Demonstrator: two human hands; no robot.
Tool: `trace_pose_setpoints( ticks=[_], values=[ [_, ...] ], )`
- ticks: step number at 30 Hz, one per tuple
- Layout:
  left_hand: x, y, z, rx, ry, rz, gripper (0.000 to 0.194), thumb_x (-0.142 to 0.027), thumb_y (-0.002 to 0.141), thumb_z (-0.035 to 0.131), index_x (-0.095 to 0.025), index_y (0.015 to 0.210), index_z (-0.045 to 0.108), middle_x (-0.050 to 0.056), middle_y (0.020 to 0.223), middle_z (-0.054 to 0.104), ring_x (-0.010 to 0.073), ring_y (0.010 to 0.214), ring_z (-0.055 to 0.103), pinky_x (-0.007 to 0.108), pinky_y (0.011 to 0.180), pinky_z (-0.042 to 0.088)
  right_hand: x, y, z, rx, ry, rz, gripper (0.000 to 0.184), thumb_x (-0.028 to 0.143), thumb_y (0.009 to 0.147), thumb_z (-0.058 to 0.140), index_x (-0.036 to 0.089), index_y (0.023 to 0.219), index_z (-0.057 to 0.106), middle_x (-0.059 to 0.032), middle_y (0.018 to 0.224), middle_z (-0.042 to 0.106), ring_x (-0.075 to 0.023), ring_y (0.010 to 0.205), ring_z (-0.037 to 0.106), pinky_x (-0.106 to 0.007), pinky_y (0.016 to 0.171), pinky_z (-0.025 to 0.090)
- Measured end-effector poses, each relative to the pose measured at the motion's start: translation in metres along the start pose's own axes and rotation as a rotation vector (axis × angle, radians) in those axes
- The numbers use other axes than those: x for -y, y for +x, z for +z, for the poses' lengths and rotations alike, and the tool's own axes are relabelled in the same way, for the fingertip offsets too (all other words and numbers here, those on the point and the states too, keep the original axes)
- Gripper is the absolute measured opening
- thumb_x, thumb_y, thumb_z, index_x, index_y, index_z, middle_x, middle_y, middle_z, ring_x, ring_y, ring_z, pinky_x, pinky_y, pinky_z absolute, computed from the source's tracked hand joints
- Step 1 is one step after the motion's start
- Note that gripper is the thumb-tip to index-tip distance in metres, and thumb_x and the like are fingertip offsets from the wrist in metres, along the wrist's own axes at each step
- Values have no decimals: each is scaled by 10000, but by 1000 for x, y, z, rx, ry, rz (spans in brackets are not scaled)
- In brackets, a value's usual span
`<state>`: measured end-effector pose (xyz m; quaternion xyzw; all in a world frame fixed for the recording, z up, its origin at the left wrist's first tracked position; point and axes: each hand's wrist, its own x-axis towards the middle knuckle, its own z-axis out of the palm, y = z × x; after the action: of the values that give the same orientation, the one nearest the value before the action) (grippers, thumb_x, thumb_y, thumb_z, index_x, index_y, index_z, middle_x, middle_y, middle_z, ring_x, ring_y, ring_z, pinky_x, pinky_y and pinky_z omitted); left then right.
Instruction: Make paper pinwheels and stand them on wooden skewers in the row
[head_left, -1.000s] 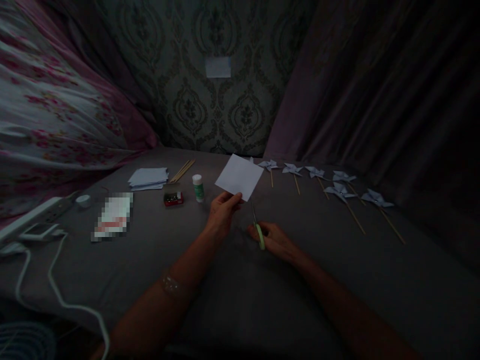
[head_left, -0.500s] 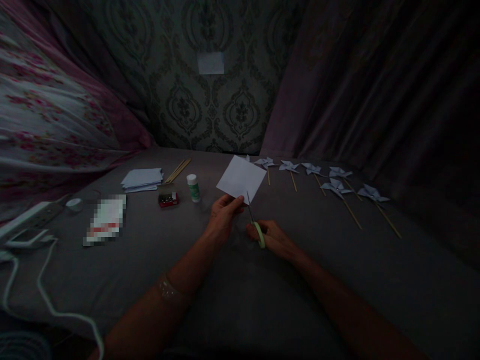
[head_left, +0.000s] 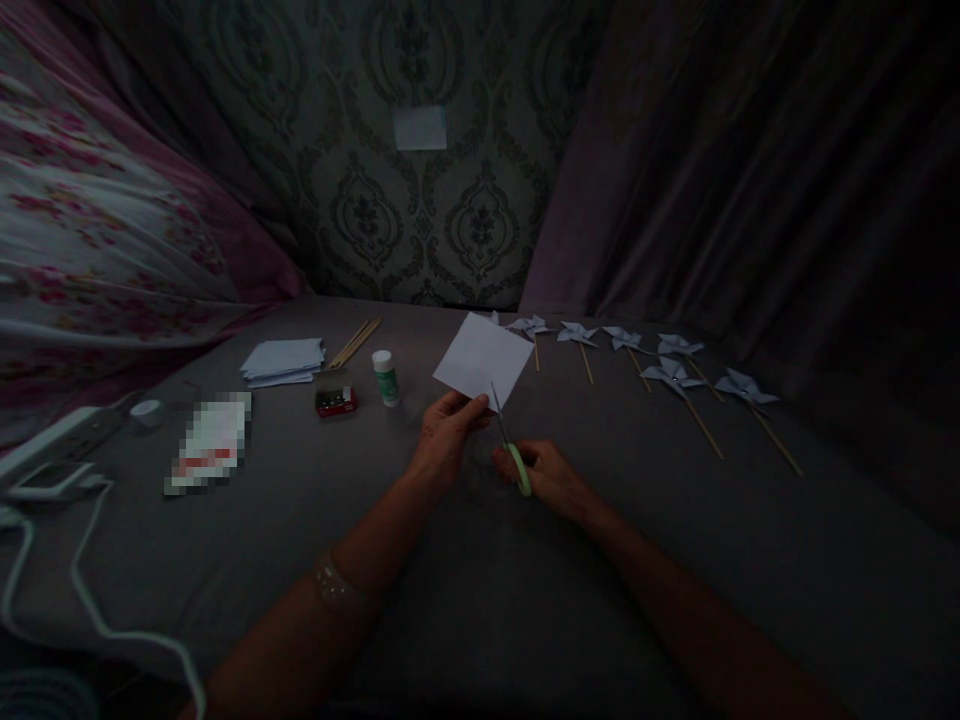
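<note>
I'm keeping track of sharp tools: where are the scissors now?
In the head view, the scissors are in the right hand, a blade overlapping the white paper near its lower corner.

Dim light; the right edge of my view sinks nearly to black. Upper centre: I face a wall papered in dark medallions on grey-green, a pale rectangle flat against it. Left: floral drape, pink blooms on white, plain pink border. Upper right: mauve curtain, hanging in folds. Across the lower frame I note a grey cloth-covered surface, reaching back toward the wall.
</note>
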<state>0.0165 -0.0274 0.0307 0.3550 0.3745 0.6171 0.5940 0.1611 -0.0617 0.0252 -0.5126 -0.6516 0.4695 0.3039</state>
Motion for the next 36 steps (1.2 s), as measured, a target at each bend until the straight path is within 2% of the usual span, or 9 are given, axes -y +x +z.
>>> trace_pose_setpoints(
  ticks=[7,15,28,36],
  values=[
    [-1,1,0,-2,-1,3,257,-272,562,820,-130,743,705,43,745,676,127,650,596,250,616,456,-1,2,1,-45,-15,40,535,683,629,601,177,495,495,35,496,424,-87,484,366,-235,466,268],
    [-2,2,0,-9,12,6,238,-287,556,821,-140,681,682,36,681,653,128,625,589,266,618,456,1,2,4,-102,-3,67,533,672,594,643,174,465,500,31,468,438,-82,461,362,-231,448,262],
    [-5,1,2,-16,-2,-3,226,-265,547,814,-140,684,686,35,697,660,125,618,583,265,622,463,-5,4,3,-114,-15,108,493,622,603,672,168,486,522,27,481,452,-85,466,380,-233,449,270],
    [-3,-1,3,4,-8,-18,244,-263,539,818,-133,701,691,24,686,657,112,606,581,240,603,463,-2,3,3,-135,15,80,501,629,600,667,166,479,517,35,472,438,-80,465,367,-231,447,268]
  ],
)
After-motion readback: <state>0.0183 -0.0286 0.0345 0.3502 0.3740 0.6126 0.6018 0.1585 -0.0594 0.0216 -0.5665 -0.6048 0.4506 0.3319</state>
